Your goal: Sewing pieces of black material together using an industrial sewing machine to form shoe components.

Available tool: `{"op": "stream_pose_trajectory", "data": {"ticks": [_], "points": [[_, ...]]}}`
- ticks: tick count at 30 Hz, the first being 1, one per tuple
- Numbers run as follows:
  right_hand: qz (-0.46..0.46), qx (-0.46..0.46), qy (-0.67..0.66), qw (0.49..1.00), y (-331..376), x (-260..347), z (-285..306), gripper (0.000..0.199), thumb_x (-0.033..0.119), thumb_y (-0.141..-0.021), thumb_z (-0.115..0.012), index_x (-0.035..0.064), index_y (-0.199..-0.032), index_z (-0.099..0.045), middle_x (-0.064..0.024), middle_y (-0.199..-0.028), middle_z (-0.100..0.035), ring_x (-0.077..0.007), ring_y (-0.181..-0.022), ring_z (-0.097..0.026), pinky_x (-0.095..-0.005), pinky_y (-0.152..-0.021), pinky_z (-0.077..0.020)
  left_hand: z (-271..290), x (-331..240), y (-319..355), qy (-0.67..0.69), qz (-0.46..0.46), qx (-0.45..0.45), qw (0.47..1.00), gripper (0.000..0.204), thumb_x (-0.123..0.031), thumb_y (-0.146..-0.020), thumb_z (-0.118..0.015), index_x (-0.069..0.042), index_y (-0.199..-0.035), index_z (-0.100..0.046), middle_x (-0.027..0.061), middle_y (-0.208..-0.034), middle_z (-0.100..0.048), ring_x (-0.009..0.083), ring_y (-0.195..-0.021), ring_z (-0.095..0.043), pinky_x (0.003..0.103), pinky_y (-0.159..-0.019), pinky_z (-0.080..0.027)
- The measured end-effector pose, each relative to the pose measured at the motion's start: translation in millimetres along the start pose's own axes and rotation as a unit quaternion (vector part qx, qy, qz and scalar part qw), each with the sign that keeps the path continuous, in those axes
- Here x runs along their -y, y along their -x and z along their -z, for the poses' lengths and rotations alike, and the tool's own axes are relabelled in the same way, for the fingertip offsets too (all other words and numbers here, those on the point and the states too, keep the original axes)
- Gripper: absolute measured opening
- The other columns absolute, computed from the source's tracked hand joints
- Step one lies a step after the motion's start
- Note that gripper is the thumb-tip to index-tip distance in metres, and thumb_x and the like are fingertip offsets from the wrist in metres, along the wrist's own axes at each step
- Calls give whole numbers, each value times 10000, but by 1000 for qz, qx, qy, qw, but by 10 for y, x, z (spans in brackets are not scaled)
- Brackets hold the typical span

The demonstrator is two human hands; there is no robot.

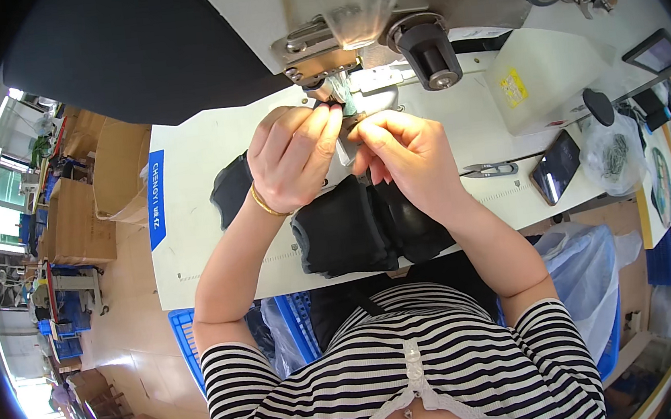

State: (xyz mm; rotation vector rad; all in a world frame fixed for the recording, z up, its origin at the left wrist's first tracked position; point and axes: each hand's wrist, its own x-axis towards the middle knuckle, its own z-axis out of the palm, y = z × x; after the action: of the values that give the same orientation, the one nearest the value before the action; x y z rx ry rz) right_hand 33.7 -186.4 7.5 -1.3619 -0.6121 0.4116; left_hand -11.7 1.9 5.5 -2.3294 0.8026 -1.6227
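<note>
Under the sewing machine — both hands' grip pinching black fabric, left hand, right hand.

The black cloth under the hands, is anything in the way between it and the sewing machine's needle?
Nothing visible blocks it. The black cloth lies on the white table and runs up beneath the left hand and right hand, whose fingertips pinch something small right under the sewing machine. The needle itself is hidden.

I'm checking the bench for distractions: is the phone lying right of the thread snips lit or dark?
Dark. The phone lies flat on the white table, right of the snips, and its screen is plain black, with only faint glare.
</note>
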Motion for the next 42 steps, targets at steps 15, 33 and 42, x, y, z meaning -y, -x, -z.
{"op": "stream_pose_trajectory", "data": {"ticks": [15, 33, 42], "points": [[-14, 30, 2, 999, 39, -80, 8, 218, 168, -947, -557, -2, -901, -686, -45, -658, -667, -67, -530, -569, -218, -517, -451, -186, 92, 4, -12, 44, -31, 998, 226, -26, -603, -741, -20, -827, -717, 52, -843, -658, 228, -811, -649, 362, -731, -542], [-49, 99, 30, 993, 238, -161, 5, 214, 145, -989, -552, -14, -960, -692, -42, -706, -677, -50, -569, -547, -190, -539, -443, -208, 95, 47, 2, 46, -45, 998, 275, -15, -585, -725, -21, -859, -703, 51, -866, -649, 228, -825, -642, 356, -730, -531], [-49, 101, 72, 991, 452, -194, 151, 180, 144, -956, -593, -1, -931, -696, -36, -671, -682, -41, -534, -562, -203, -495, -425, -316, -77, 213, 107, 328, 71, 936, 377, 52, -678, -646, 13, -1047, -580, 147, -1140, -591, 366, -1083, -549, 441, -912, -438]]}}
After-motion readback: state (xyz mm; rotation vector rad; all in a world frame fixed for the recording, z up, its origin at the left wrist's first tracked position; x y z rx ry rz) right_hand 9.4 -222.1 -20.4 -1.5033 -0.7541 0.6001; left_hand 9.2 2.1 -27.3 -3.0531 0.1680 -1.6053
